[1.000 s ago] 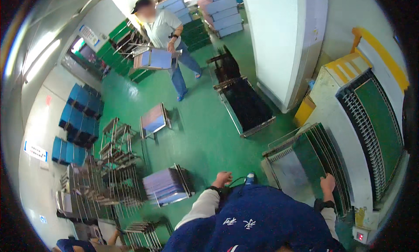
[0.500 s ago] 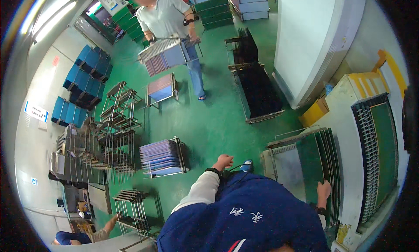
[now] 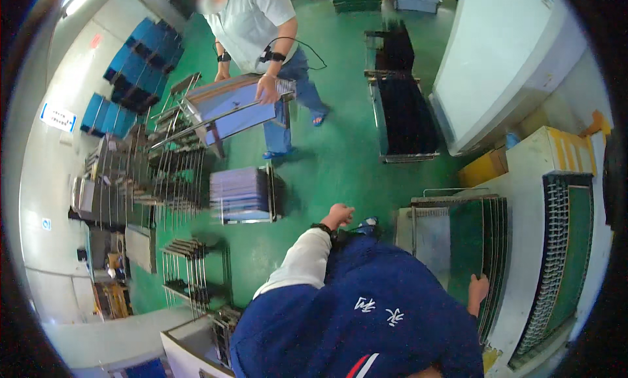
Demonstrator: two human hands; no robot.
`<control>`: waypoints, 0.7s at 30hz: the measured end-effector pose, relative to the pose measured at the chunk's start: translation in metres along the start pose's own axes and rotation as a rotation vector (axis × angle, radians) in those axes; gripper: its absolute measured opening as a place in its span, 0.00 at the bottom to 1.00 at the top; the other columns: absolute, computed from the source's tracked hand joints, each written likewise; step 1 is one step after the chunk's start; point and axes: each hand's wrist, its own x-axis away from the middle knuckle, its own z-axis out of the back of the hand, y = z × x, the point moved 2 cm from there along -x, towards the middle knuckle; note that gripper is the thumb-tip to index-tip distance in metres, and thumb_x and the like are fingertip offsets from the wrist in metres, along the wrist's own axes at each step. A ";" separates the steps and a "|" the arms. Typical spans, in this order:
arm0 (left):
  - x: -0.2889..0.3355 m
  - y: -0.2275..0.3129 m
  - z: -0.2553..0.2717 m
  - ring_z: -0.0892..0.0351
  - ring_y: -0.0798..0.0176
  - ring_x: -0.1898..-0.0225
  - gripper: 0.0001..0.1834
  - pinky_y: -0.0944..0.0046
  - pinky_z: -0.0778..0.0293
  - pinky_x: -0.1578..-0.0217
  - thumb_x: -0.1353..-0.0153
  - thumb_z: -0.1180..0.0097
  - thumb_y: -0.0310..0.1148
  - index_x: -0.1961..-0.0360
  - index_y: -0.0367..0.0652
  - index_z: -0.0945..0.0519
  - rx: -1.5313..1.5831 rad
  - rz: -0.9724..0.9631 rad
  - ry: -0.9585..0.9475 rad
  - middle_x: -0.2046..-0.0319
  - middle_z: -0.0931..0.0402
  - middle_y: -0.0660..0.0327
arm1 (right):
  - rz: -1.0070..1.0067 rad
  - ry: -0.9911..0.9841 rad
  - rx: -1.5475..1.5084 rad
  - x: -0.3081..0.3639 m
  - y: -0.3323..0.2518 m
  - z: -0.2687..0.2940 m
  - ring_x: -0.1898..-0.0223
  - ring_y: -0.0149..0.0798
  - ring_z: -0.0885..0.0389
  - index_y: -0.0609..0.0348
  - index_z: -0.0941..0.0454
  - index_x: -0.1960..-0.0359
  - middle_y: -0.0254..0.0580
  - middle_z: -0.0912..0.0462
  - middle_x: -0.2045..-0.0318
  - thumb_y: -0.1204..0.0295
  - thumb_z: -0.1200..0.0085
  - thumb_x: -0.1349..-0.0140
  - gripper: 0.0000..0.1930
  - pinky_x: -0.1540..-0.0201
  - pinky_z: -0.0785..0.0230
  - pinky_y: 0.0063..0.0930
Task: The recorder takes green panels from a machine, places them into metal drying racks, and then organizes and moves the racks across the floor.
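My left hand (image 3: 341,215) hangs in front of my body over the green floor, its fingers curled with nothing visible in them. A black band circles that wrist. At my right side, my right hand (image 3: 479,290) is closed at the edge of a flat dark green panel (image 3: 466,237), one of several upright panels in a metal rack (image 3: 458,199). The fingertips are small, and the panel's lower part is hidden behind my blue garment.
Ahead on the left, a person (image 3: 252,25) carries a metal rack of bluish panels (image 3: 245,113). Another panel rack (image 3: 241,193) stands on the floor, with metal stands (image 3: 186,267) left of it. Black-filled racks (image 3: 407,120) stand ahead right, beside a large white cabinet (image 3: 504,64).
The other person has come nearer, and the carried rack is lower and turned. My view has shifted, moving floor items upward in the picture. My right hand stays at the panel edge.
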 end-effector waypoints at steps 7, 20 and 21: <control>0.017 0.009 -0.015 0.31 0.68 0.84 0.13 0.67 0.37 0.88 0.43 0.43 0.36 0.68 0.36 0.27 0.102 -0.057 -0.013 0.79 0.29 0.59 | 0.069 -0.059 -0.062 -0.020 0.031 -0.020 0.55 0.57 0.24 0.65 0.23 0.57 0.56 0.21 0.57 0.64 0.44 0.47 0.19 0.54 0.33 0.45; 0.030 0.013 -0.013 0.29 0.66 0.84 0.13 0.66 0.32 0.87 0.42 0.42 0.37 0.64 0.38 0.26 0.009 0.011 0.066 0.76 0.25 0.58 | 0.047 0.005 -0.084 -0.017 0.026 -0.016 0.59 0.55 0.21 0.64 0.21 0.59 0.55 0.18 0.63 0.64 0.42 0.48 0.18 0.56 0.31 0.43; 0.028 0.012 -0.014 0.28 0.66 0.83 0.14 0.65 0.31 0.87 0.42 0.42 0.37 0.64 0.37 0.26 -0.002 0.007 0.062 0.76 0.25 0.58 | 0.049 0.005 -0.085 -0.016 0.024 -0.014 0.59 0.55 0.21 0.64 0.21 0.59 0.55 0.18 0.63 0.64 0.42 0.48 0.18 0.56 0.31 0.43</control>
